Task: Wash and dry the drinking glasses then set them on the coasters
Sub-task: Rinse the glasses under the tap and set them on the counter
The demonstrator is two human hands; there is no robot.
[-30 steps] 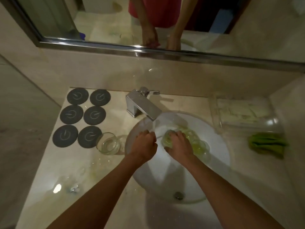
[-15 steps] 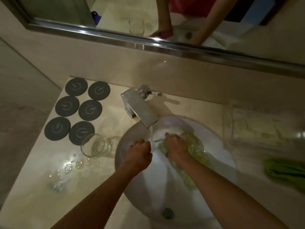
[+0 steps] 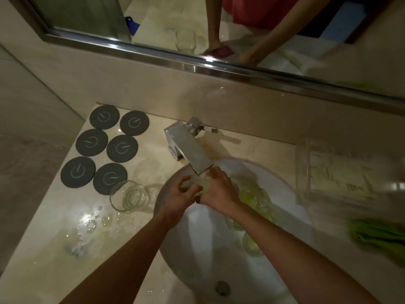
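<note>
My left hand (image 3: 179, 194) and my right hand (image 3: 219, 189) together grip a clear drinking glass (image 3: 201, 183) just under the spout of the chrome faucet (image 3: 188, 148), above the white sink (image 3: 291, 194). Much of that glass is hidden by my fingers. Several more glasses (image 3: 252, 194) lie in the basin to the right of my right wrist. Another empty glass (image 3: 129, 195) stands on the counter left of the sink. Several round dark coasters (image 3: 107, 148) lie in two columns at the back left, all bare.
A green cloth (image 3: 377, 235) lies on the counter at the right edge. A clear plastic tray (image 3: 350, 174) sits behind it. Water puddles (image 3: 87, 224) spread over the front left counter. The drain (image 3: 222, 287) is near the front. A mirror (image 3: 219, 29) runs along the back wall.
Both hands moved up and closer together, lifting one glass out of the basin to the faucet spout. The camera view shifted so the sink sits lower and more to the right.
</note>
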